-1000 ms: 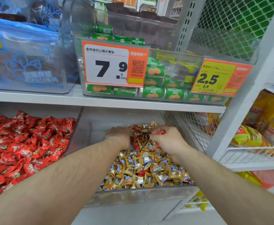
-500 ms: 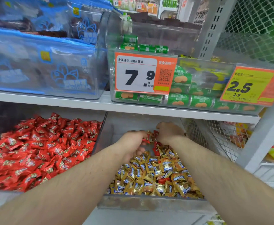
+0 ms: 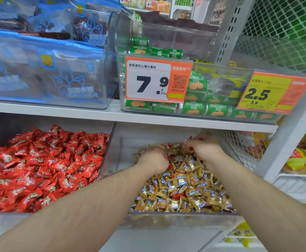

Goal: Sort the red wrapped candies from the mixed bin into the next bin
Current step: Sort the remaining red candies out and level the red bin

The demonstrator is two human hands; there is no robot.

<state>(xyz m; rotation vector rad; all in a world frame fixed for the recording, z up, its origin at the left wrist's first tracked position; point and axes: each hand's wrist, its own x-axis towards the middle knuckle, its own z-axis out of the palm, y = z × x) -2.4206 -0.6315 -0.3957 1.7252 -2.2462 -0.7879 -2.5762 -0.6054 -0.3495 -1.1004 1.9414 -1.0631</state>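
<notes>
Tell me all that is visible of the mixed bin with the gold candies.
The mixed bin is a clear plastic box on the lower shelf, directly right of the bin of red candies. It holds gold-wrapped candies with a few red ones between. Both hands, left hand and right hand, reach into the pile at its back.

red wrapped candies (image 3: 170, 167): a few scattered among gold-and-blue wrappers, mostly buried | mixed bin (image 3: 175, 221): clear plastic, on lower shelf, heaped toward the back | next bin (image 3: 5, 218): directly left, touching, piled full of red candies
</notes>
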